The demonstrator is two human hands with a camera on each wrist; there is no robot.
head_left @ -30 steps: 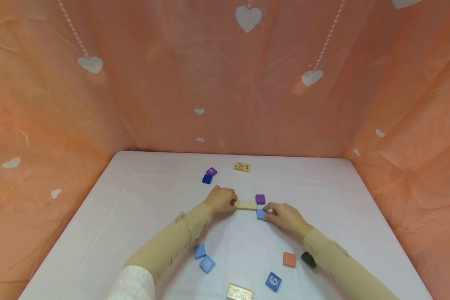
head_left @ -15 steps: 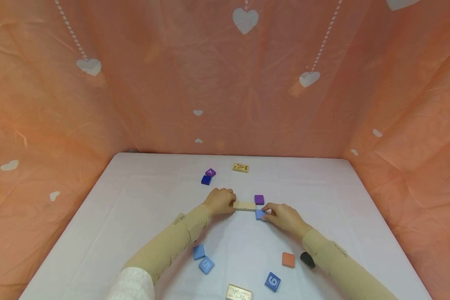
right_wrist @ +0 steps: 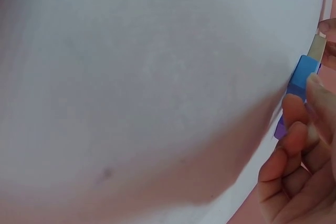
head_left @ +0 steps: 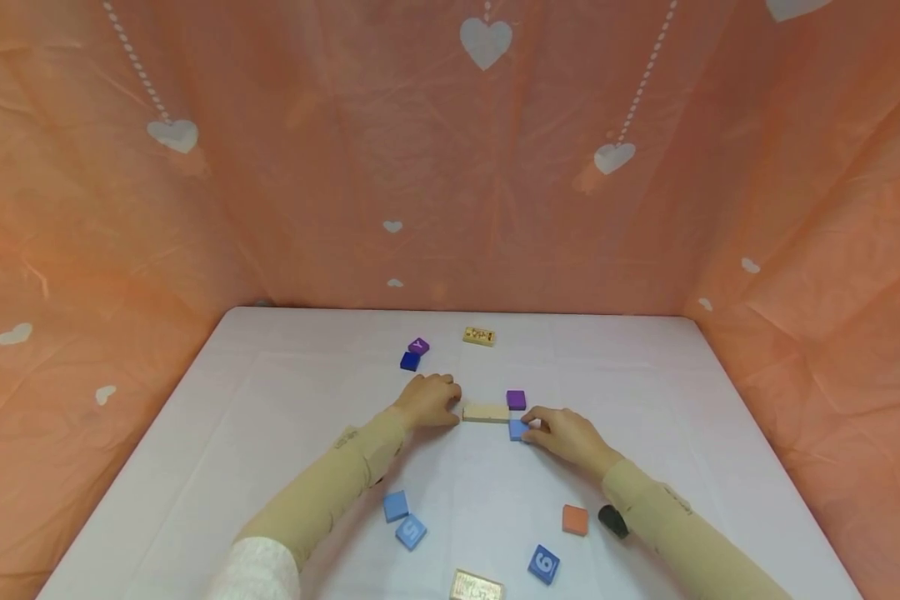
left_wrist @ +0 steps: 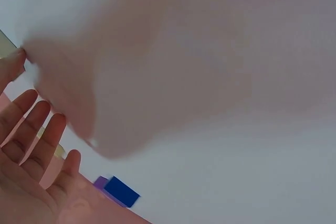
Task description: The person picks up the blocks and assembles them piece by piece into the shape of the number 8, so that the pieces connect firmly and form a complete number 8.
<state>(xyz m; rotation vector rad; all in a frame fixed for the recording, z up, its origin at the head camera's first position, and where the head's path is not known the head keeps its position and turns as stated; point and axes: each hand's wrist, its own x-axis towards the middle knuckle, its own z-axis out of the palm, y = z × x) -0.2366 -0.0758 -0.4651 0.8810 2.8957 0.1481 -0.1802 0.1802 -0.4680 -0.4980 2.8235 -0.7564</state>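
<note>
Peach-orange curtain (head_left: pixel 435 167) rises behind a white-covered desk (head_left: pixel 645 400) as two beige sleeves (head_left: pixel 315 492) reach in from the near side. The left hand (head_left: pixel 426 402) hovers at one end of a beige strip (head_left: pixel 486 413); the right hand (head_left: pixel 570 437) is at the other, working on a light-blue tile (head_left: pixel 515 430).

The strip lies flat between the hands, near the middle of the desk, its long axis running left to right, roughly parallel to the desk's far edge. It sits directly to the right of the left hand's fingers (left_wrist: pixel 55 129) — the nearer hand — with one end pointing at them. Those fingers are apart, loosely bent and gripping nothing; whether the thumb (left_wrist: pixel 11 66) brushes the strip cannot be told.

The key relation is at the strip's right end. There, at the near corner, lies the light-blue tile, pinched by the right hand's fingers (right_wrist: pixel 295 109) and extending out to their left. At the far corner lies a plain purple tile (head_left: pixel 516 400); whether the edges actually meet is too small to judge. The light-blue tile appears nearly square — no clear long axis, no evident pointing — its sides lined up with the strip.
</note>
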